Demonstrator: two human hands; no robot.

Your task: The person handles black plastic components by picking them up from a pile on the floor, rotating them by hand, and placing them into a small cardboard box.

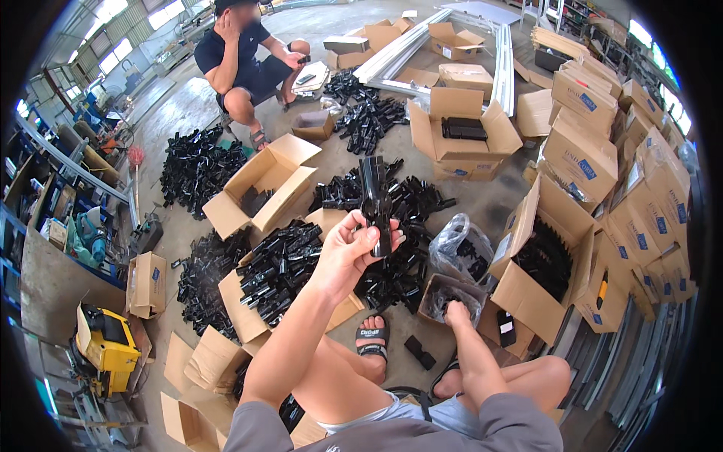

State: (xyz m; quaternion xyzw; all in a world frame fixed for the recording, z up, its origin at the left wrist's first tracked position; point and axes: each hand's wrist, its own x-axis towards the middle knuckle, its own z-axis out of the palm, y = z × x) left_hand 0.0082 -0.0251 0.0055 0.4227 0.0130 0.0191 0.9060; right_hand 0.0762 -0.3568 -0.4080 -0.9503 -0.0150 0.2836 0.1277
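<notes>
Raised in front of me, my left hand (348, 252) is closed round the lower end of a glossy black tubular part (372, 184), which stands roughly upright. My right hand (456, 313) reaches down into a small cardboard box (431, 292) lined with clear plastic; its fingers are hidden in there. Beyond the held part, similar black pieces lie in a loose pile (418, 203) on the floor. More of them are heaped on an opened carton (235, 305) to the left. Behind the small box sits a clear plastic bag (450, 245) with dark bits inside.
A large open carton (542, 297) of black parts stands at right, beside stacked boxes (580, 151). A yellow-handled knife (602, 290) lies on cardboard. Another person (248, 68) squats at far left near a pile (199, 169). A yellow machine (113, 354) stands left.
</notes>
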